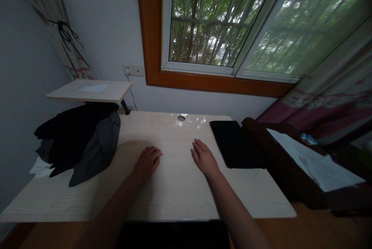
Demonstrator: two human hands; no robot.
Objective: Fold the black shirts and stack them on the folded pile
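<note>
My left hand (147,162) rests near the middle of the pale wood-grain desk (174,187). Its fingers are loosely bent, the thumb stands apart from them, and I see nothing held. To the right, my right hand (205,159) lies on the same desktop with its fingers stretched forward and slightly spread, also without anything in it. The nearest thing to it is a flat black rectangular item (236,144), just to its right and apart from it. Left of my left hand lies a heap of black and dark grey cloth (84,136), not touched.
A small raised shelf (113,91) bearing a white paper (93,88) stands over the cloth. A round cable hole (181,118) lies at the desk's back. Beyond the right edge, a large sheet (314,163) lies on dark furniture (286,163). A barred window (209,20) is ahead.
</note>
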